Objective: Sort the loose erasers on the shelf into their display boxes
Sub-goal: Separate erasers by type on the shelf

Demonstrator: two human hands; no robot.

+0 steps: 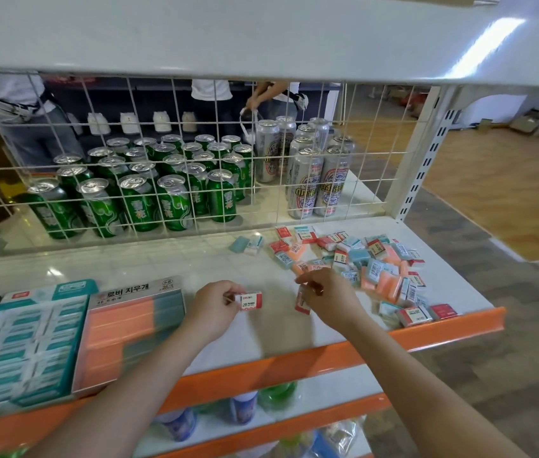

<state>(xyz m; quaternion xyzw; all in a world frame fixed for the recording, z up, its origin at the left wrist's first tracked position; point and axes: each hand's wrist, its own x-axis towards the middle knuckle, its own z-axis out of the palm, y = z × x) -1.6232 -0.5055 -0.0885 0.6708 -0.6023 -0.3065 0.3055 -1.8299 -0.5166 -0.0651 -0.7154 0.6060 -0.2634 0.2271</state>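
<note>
Two hands, each holding a small red-and-white wrapped eraser above the white shelf point(261, 338).
Left hand point(215, 300) pinches the "2B" eraser point(249, 301) at its fingertips; right hand point(326, 297) grips another eraser point(301, 305) beneath its palm, beside the loose eraser pile point(370, 269).

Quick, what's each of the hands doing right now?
Left hand: pinching a red-and-white 2B eraser.
Right hand: holding a red-and-white eraser.

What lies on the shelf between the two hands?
Only bare white shelf in the head view, between the left hand and right hand.
</note>
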